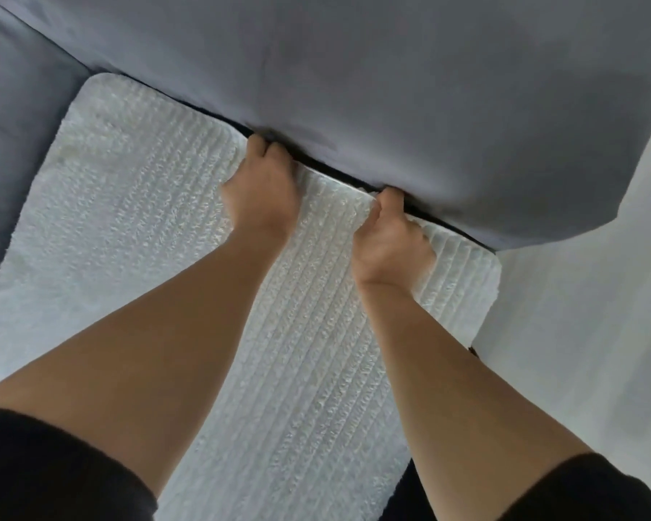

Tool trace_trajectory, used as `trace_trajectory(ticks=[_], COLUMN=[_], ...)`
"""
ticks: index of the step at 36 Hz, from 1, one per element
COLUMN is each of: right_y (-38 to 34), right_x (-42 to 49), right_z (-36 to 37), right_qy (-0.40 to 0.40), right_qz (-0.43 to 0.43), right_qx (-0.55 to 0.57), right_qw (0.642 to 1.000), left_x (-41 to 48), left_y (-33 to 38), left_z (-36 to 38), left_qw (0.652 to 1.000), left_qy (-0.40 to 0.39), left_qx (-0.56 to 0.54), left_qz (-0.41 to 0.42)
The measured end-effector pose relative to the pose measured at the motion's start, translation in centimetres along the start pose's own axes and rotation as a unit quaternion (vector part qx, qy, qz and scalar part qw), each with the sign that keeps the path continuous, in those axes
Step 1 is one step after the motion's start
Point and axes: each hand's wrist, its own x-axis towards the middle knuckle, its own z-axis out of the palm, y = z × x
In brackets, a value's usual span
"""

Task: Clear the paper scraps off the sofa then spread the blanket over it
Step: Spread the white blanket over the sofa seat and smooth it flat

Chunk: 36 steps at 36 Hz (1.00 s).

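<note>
Lying flat over the seat of the grey fabric sofa (391, 69), the white, ribbed, fluffy blanket (128, 220) runs from the near edge of the view up to the dark crease (339, 168) where the seat meets the backrest. Its ribs run towards the backrest, and its rounded far corners show at upper left and at right. To the left of the blanket a strip of bare grey seat cushion (12, 144) shows.

Both bare forearms reach forward over the blanket. The left hand (260, 189) sits at the blanket's back edge, knuckles up, its fingers curled down over that edge and into the crease, where the tips are hidden. The right hand (391, 246) is just beside it, further along the same edge, thumb raised against the backrest and fingers curled round a small fold of the blanket. The two hands are near each other but apart.

Black sleeves (53, 475) cover the upper arms at the bottom corners. Right of the sofa lies a pale, plain surface (579, 332); I cannot tell whether it is wall or floor.
</note>
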Motion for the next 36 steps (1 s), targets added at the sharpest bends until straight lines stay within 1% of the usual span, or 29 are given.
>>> trace_trajectory(ticks=[5, 7, 10, 12, 14, 15, 16, 18, 20, 22, 24, 26, 27, 28, 29, 31, 32, 33, 36], right_y=[0.1, -0.2, -0.2, -0.5, -1.2, -1.4, -1.7, -2.7, -4.3, -6.3, -8.9, -11.3, -12.1, -12.8, -13.1, -13.3, -13.3, -12.9, -12.8], right_x=[0.6, 0.3, 0.5, 0.2, -0.5, -1.0, -1.6, -2.6, -2.8, -2.4, -2.0, -1.6, -1.1, -0.5, 0.4, 2.5, 3.7, 4.5, 5.3], right_z=[0.6, 0.8, 0.5, -0.3, -1.4, -1.9, -2.2, -2.6, -2.2, -1.0, 0.9, 2.9, 4.0, 5.0, 5.9, 6.7, 6.9, 6.9, 6.5], right_qy=[0.025, 0.013, -0.071, -0.130, -0.180, -0.195, -0.200, -0.210, -0.225, -0.243, -0.287, -0.319, -0.321, -0.321, -0.323, -0.335, -0.345, -0.352, -0.363], right_qz=[0.004, 0.015, 0.052, 0.048, 0.003, -0.038, -0.097, -0.234, -0.355, -0.451, -0.523, -0.580, -0.602, -0.610, -0.601, -0.528, -0.484, -0.452, -0.444], right_qx=[-0.012, -0.025, -0.067, -0.070, -0.054, -0.056, -0.065, -0.082, -0.076, -0.059, -0.061, -0.082, -0.097, -0.114, -0.133, -0.162, -0.163, -0.157, -0.163], right_qw=[1.000, 0.999, 0.994, 0.988, 0.982, 0.979, 0.973, 0.946, 0.904, 0.857, 0.801, 0.745, 0.725, 0.715, 0.719, 0.764, 0.787, 0.804, 0.803], left_x=[0.7, 0.6, 0.4, -0.1, -1.4, -2.4, -3.6, -6.0, -7.8, -8.9, -9.6, -10.3, -10.7, -10.9, -11.2, -11.5, -11.5, -11.5, -11.3], left_y=[0.1, 0.0, 0.2, 0.2, 0.1, 0.1, -0.1, -1.3, -3.5, -6.5, -9.8, -12.9, -14.0, -14.8, -15.2, -15.4, -15.3, -15.2, -15.1], left_z=[1.2, 1.0, 0.4, -0.2, -1.1, -1.3, -1.6, -2.2, -2.5, -2.6, -2.4, -1.8, -1.3, -0.8, -0.4, 0.4, 0.6, 0.8, 1.0], left_qw=[1.000, 1.000, 0.999, 0.998, 0.997, 0.996, 0.994, 0.992, 0.990, 0.984, 0.978, 0.974, 0.972, 0.972, 0.975, 0.978, 0.978, 0.978, 0.978], left_qy=[0.010, 0.005, -0.018, -0.041, -0.045, -0.042, -0.039, -0.023, -0.006, 0.003, -0.004, -0.031, -0.045, -0.052, -0.050, -0.034, -0.027, -0.025, -0.020], left_qx=[0.001, -0.001, -0.006, -0.028, -0.061, -0.081, -0.101, -0.126, -0.128, -0.126, -0.106, -0.083, -0.074, -0.065, -0.055, -0.047, -0.049, -0.048, -0.049], left_qz=[0.006, 0.020, 0.044, 0.033, 0.020, 0.021, 0.021, -0.001, -0.059, -0.126, -0.178, -0.211, -0.218, -0.218, -0.211, -0.201, -0.203, -0.204, -0.201])
